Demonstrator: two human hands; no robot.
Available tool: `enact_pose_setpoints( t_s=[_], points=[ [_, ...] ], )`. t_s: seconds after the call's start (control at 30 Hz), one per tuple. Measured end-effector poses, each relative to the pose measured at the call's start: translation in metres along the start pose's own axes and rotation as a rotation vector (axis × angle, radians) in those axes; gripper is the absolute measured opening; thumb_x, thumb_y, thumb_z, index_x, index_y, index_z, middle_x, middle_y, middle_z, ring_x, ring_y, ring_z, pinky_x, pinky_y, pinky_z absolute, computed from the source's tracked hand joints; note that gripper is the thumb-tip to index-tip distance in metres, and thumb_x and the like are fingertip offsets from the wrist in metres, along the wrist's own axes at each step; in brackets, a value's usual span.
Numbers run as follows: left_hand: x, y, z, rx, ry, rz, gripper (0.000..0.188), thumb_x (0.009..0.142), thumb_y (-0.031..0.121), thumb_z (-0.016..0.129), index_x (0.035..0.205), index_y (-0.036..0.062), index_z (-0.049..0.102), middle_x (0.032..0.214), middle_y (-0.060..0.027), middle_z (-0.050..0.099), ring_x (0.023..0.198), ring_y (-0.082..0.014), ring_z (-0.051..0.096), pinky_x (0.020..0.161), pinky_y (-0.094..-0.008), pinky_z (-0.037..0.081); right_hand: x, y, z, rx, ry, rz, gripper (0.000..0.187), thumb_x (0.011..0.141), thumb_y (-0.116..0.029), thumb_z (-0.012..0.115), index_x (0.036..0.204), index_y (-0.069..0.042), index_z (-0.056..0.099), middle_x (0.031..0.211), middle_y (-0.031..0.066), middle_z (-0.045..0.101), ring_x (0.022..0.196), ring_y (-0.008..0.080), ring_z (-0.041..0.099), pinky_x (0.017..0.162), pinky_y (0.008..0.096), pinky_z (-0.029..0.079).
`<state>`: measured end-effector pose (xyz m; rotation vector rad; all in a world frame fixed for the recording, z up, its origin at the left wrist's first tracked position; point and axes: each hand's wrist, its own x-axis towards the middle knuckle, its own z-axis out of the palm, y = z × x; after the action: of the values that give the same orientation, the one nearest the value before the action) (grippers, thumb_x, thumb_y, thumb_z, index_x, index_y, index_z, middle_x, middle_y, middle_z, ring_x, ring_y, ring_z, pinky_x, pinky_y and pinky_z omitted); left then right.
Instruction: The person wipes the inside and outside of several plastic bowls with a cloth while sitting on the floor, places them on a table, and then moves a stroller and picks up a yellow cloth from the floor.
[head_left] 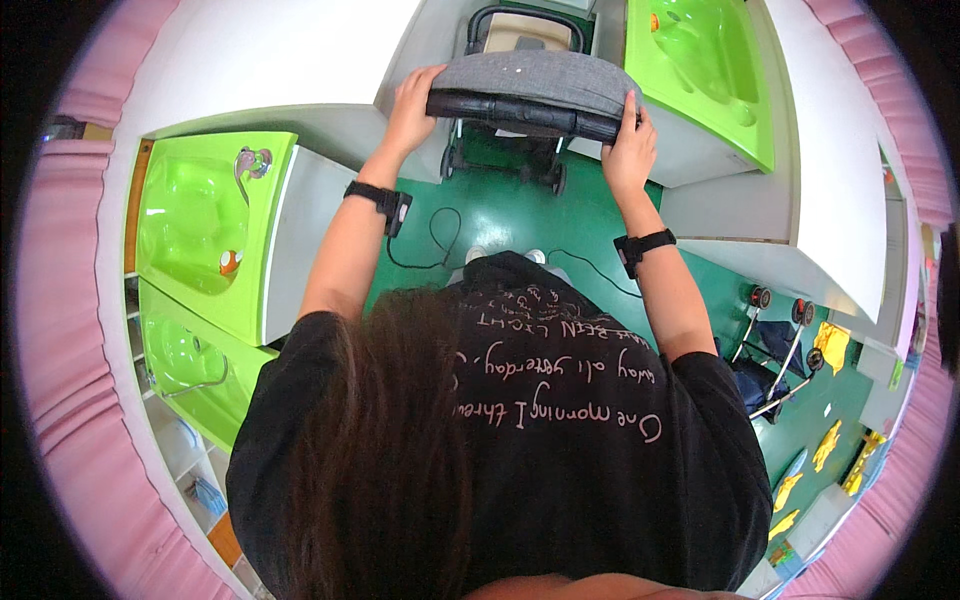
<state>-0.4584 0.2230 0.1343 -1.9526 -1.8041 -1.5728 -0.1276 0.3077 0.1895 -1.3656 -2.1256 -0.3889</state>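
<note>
Both arms stretch forward to a stroller canopy (540, 78), grey fabric on top with a black front edge. At its left end, my left hand (410, 110) is closed around the side. My right hand (630, 150) grips the right end, fingers on top of the fabric. Behind and below the canopy stands a stroller (558, 178), with a black curved bar, a beige part and small dark wheels. The canopy covers the stroller's middle, so I cannot tell whether the two are joined. Each of my wrists wears a black strap with a small device.
Green baby bathtubs (155, 180) line the left, and another green tub (700, 60) is at the far right. White counters (270, 50) flank the green floor. Thin black cables (440, 262) lie near my feet. A folded dark stroller (765, 360) stands right.
</note>
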Motion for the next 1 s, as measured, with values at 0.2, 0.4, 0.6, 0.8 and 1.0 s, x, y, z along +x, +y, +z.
enact_pose_setpoints(
  t_s=[0.2, 0.4, 0.6, 0.8, 1.0],
  points=[
    [0.021, -0.02, 0.001, -0.019, 0.01, 0.032, 0.068, 0.063, -0.015, 0.053, 0.126, 0.0113, 0.048, 0.123, -0.0157, 0.049, 0.117, -0.0381, 0.044, 0.1, -0.0414, 0.037, 0.012, -0.007, -0.001, -0.025, -0.031, -0.011, 0.091, 0.067, -0.005, 0.067, 0.146, -0.021, 0.023, 0.134, 0.0223, 0.038, 0.116, 0.0399, 0.043, 0.086, 0.052, 0.041],
    [0.031, -0.047, 0.005, 0.022, 0.081, 0.022, 0.069, 0.062, -0.017, 0.05, 0.126, 0.0121, 0.049, 0.121, -0.0151, 0.052, 0.114, -0.0377, 0.047, 0.097, -0.0422, 0.039, 0.024, -0.024, 0.008, -0.045, -0.09, 0.006, 0.091, 0.07, -0.011, 0.069, 0.146, -0.02, 0.02, 0.137, 0.0245, 0.034, 0.117, 0.0414, 0.041, 0.087, 0.0544, 0.04],
    [0.035, -0.037, -0.002, 0.024, 0.117, 0.057, 0.068, 0.061, -0.017, 0.048, 0.123, 0.0109, 0.05, 0.119, -0.0143, 0.054, 0.115, -0.0356, 0.047, 0.099, -0.0413, 0.038, 0.035, -0.031, 0.013, -0.057, -0.124, 0.01, 0.097, 0.068, -0.014, 0.073, 0.147, -0.025, 0.017, 0.14, 0.0212, 0.031, 0.12, 0.0393, 0.038, 0.09, 0.0544, 0.038],
    [0.023, -0.034, -0.007, 0.041, 0.148, 0.024, 0.07, 0.061, -0.017, 0.049, 0.125, 0.012, 0.049, 0.119, -0.014, 0.053, 0.115, -0.0354, 0.047, 0.099, -0.0403, 0.037, 0.035, -0.033, 0.016, -0.026, -0.129, -0.006, 0.096, 0.068, -0.013, 0.072, 0.146, -0.026, 0.018, 0.14, 0.0188, 0.031, 0.12, 0.0376, 0.039, 0.089, 0.0542, 0.039],
    [0.031, -0.034, -0.004, 0.047, 0.158, 0.034, 0.073, 0.061, -0.017, 0.05, 0.127, 0.0134, 0.048, 0.119, -0.0134, 0.053, 0.115, -0.0352, 0.047, 0.099, -0.0412, 0.037, 0.042, -0.026, 0.012, -0.053, -0.081, -0.027, 0.096, 0.068, -0.012, 0.072, 0.146, -0.026, 0.019, 0.139, 0.0181, 0.034, 0.117, 0.0376, 0.042, 0.087, 0.054, 0.04]
  ],
)
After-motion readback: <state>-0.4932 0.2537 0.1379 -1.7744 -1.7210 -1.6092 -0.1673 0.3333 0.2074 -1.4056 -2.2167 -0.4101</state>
